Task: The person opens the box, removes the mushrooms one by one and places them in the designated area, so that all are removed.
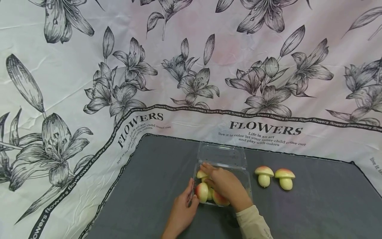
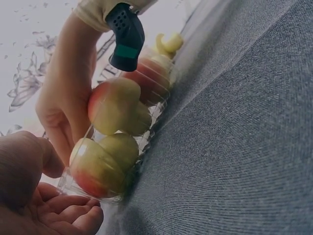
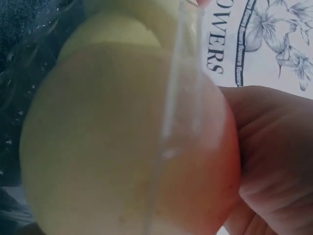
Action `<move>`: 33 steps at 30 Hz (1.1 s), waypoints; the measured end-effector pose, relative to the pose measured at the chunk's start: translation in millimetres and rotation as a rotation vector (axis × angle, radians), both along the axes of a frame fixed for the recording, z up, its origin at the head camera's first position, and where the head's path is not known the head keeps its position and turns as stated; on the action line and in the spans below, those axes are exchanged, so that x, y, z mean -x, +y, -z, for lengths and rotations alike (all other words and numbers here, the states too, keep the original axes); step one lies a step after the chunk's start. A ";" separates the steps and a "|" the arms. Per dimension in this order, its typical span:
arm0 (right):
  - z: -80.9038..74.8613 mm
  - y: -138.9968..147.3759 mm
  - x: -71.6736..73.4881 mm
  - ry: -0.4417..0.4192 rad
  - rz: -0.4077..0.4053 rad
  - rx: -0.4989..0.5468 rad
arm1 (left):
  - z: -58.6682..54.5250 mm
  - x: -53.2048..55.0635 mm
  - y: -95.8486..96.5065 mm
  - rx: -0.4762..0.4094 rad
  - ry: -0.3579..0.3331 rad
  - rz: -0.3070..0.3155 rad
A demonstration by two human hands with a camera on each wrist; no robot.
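The left hand pinches the left edge of a clear plastic clamshell box on the desk. The right hand covers several mushroom-shaped pieces inside, hiding their number; its fingertips are obscured, so whether they grip one I cannot tell. Two mushroom-shaped ones sit beside the box, while a cut-off cap crowds the right wrist view.

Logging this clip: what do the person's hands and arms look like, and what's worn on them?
The left hand and right hand wear no gloves. The right arm has a cream sleeve reaching about the wrist; by it, a dark, angular device shows small round holes and a green band. No sleeve shows on the left forearm.
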State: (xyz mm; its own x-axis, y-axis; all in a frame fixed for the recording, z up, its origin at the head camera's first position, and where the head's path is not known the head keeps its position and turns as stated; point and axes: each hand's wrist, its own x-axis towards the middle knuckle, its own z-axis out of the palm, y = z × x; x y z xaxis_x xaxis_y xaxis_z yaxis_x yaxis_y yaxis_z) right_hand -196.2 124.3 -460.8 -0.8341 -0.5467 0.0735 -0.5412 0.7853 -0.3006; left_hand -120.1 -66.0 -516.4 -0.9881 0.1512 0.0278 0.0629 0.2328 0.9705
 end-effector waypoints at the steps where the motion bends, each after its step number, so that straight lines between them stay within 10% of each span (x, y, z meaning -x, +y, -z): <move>1: 0.3 -0.3 0.0 0.010 -0.002 -0.007 | -0.1 -0.2 0.0 0.002 -0.001 -0.001; 33: 3.5 -4.1 1.0 0.133 0.065 0.023 | 1.4 0.5 1.2 0.010 0.036 -0.015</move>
State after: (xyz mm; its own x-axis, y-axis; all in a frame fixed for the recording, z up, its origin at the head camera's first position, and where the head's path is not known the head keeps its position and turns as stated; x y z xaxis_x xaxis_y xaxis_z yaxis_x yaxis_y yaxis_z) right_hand -197.2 120.2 -464.3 -0.8497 -0.4890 0.1972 -0.5258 0.8137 -0.2480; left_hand -120.6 -64.8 -517.8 -0.9887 0.1365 0.0621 0.0944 0.2441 0.9651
